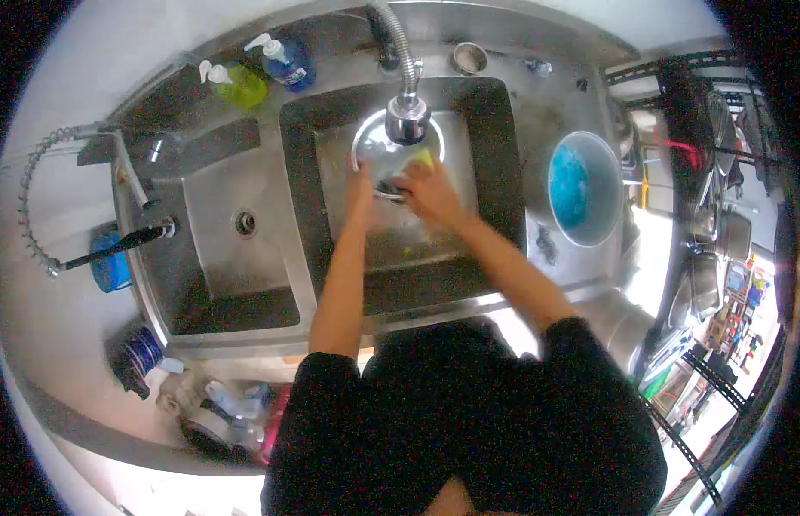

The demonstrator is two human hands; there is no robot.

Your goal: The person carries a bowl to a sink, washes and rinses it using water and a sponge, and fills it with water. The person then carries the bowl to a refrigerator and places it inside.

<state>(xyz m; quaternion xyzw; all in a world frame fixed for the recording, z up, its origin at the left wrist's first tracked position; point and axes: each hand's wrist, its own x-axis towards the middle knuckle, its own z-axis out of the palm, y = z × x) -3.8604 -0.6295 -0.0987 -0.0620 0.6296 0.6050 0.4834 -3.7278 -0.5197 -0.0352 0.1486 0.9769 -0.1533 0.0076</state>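
Under the faucet head (pixel 407 120), a round, shiny metal bowl (pixel 371 142) is held over the right-hand sink basin (pixel 494 172). My left hand (pixel 359 185) grips its left rim. A yellow-green sponge (pixel 425 157) shows at the fingers of my right hand (pixel 424 187), which is closed on it and pressed against the bowl's right side. Something small and dark shows between my hands at the bowl's lower part; blur hides what it is. The faucet head covers part of the bowl's upper edge.
A bucket (pixel 616 185) of blue liquid stands on the right drainboard. Soap pump bottles, one green (pixel 243 86) and one blue (pixel 290 67), stand behind the left basin (pixel 245 275). A small round tin (pixel 469 58) sits at the back ledge. A spray hose (pixel 116 245) hangs at left.
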